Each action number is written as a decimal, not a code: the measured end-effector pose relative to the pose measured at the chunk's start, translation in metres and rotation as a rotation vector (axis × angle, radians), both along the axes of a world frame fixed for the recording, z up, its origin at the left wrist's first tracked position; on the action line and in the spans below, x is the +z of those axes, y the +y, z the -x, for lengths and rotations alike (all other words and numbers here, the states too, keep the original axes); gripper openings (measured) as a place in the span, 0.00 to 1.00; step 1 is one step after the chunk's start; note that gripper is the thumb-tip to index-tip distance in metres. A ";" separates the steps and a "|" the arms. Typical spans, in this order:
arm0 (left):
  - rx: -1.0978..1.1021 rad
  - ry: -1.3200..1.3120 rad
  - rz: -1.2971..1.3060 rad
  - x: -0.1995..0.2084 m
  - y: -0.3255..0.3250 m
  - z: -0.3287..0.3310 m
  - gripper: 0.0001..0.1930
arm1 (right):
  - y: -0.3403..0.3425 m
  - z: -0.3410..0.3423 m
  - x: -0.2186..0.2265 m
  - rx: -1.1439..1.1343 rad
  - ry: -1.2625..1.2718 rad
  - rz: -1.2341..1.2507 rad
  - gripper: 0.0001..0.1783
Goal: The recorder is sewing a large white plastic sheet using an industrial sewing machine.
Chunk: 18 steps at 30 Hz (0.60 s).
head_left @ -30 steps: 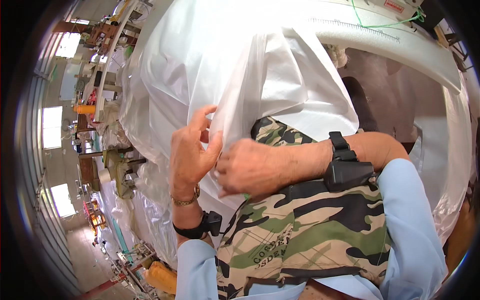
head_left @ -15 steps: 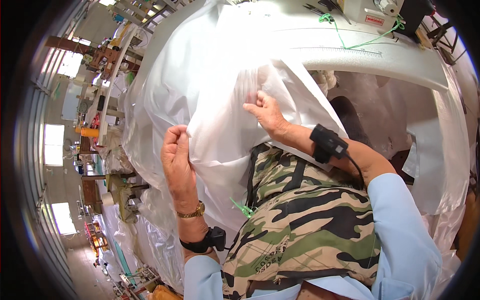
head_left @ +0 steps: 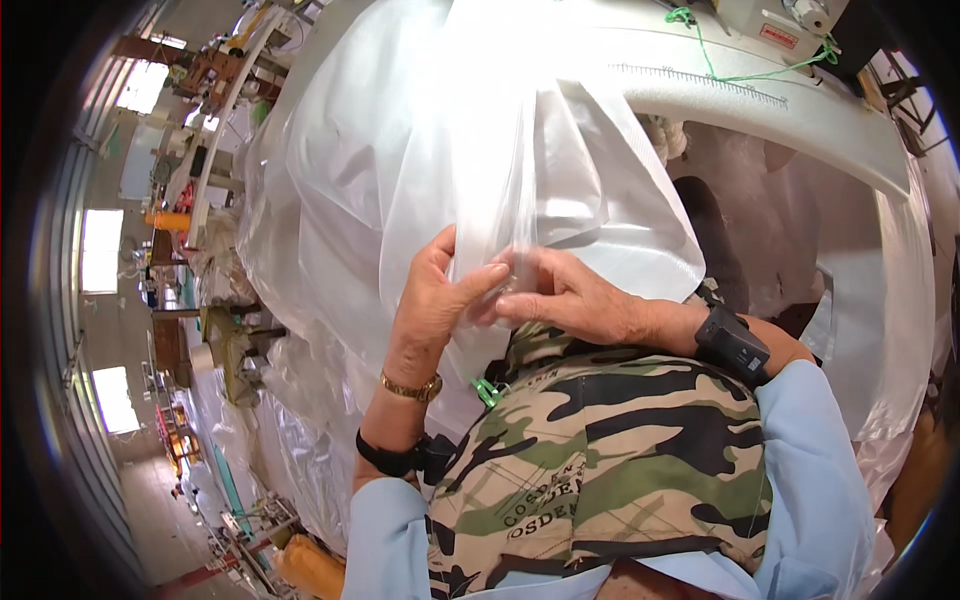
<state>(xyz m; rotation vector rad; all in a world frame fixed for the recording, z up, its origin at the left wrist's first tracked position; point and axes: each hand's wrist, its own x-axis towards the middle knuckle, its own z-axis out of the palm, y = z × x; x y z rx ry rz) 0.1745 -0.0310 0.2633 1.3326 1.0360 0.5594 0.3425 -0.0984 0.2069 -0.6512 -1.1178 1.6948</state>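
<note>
A large white translucent sheet (head_left: 335, 180) drapes over a white work table and down toward my lap. A clear, gathered plastic film (head_left: 522, 170) runs down the sheet's middle to my hands. My left hand (head_left: 435, 295) pinches its lower end, thumb pointing right. Close beside it, nearly touching, my right hand (head_left: 570, 292) grips the same film with fingers curled and partly behind it. Both hands are just above my camouflage apron (head_left: 640, 430). Glare washes out the far part of the sheet.
Along the curved table edge (head_left: 840, 145) runs a printed ruler scale (head_left: 700, 80). A green cord (head_left: 705, 50) lies near a white machine (head_left: 770, 25) at the back right. Heaps of clear plastic (head_left: 310, 450) lie to the left. Something green (head_left: 488, 392) hangs by my apron.
My left hand has left the sheet's edge and moved right to the film. My right hand has come lower and nearer, so both hands now meet at the film. The sheet's right side has spread out.
</note>
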 end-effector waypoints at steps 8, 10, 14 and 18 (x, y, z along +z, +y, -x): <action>0.052 -0.091 -0.006 -0.014 0.015 0.026 0.20 | -0.020 -0.014 -0.005 -0.150 0.069 0.222 0.07; 0.061 -0.006 -0.034 -0.020 0.010 0.021 0.16 | -0.022 -0.015 0.002 -0.136 0.058 0.238 0.06; -0.096 0.259 -0.598 -0.046 0.007 0.018 0.11 | -0.020 -0.011 0.011 -0.164 -0.067 0.051 0.07; -0.073 0.477 -1.024 -0.030 -0.018 -0.001 0.09 | -0.008 -0.010 0.018 -0.392 -0.586 -0.670 0.08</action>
